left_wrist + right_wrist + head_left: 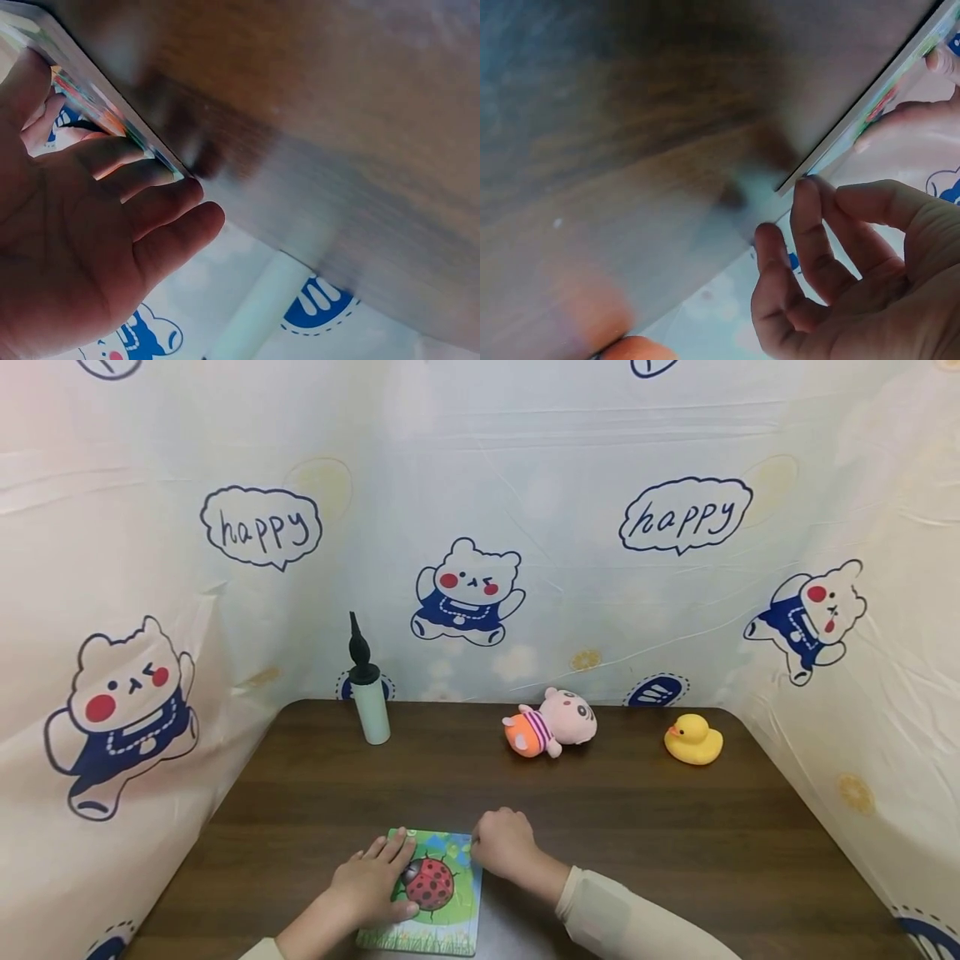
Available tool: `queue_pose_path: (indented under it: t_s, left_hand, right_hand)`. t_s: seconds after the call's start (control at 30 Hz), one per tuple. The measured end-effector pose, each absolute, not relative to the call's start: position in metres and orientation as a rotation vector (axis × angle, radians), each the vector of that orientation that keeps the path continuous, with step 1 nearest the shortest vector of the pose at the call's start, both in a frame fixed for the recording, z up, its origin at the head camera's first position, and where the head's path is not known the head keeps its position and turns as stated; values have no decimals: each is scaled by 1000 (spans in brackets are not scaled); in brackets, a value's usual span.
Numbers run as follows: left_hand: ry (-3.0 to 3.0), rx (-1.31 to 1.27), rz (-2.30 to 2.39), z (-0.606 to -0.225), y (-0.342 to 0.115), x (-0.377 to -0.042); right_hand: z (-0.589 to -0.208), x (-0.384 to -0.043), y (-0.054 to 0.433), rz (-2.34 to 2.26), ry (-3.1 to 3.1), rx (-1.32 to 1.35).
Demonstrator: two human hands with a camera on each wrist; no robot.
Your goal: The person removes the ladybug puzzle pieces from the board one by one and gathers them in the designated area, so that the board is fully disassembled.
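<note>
A square ladybug picture board (431, 893) lies on the brown table near its front. My left hand (371, 885) rests on the board's left part with fingers spread, covering part of the picture beside the ladybug. In the left wrist view that hand (82, 232) shows its palm, the fingers reaching along the board's edge (112, 94). At the board's upper right corner is my right hand (506, 845), its fingers bent. The right wrist view shows that hand (862, 262) with fingertips right at the board's corner (799, 178) and the thumb apart from them.
Along the table's (637, 827) back edge stand a pale green hand pump (371, 706) with a black nozzle, a pink plush toy (551, 724) lying on its side, and a yellow rubber duck (693, 741). A printed cloth (562, 443) encloses the table's back and sides.
</note>
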State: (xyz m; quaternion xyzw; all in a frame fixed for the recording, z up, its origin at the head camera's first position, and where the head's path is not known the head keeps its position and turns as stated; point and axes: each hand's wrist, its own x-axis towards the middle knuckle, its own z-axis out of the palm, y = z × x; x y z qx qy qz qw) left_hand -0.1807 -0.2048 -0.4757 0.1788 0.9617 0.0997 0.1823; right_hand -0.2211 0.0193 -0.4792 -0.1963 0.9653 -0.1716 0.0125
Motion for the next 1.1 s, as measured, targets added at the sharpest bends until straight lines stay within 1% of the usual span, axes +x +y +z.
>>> queue_pose_path:
  t_s: [0.23,0.43,0.9,1.1]
  left_hand:
    - [2723,510,290,-477,-206,-180]
    - [2722,499,282,-477,-205,-180]
    - [2687,455,277,-474,-202,-182]
    - [2683,457,250,-475,-201,-184]
  right_hand:
    - [-480,-227,29,-900,2805,-544]
    - [-483,-232,35,-1130,2605,-424]
    - [-477,-237,34,-1090,2574,-416]
    - [-482,-239,38,-1120,2543,-356]
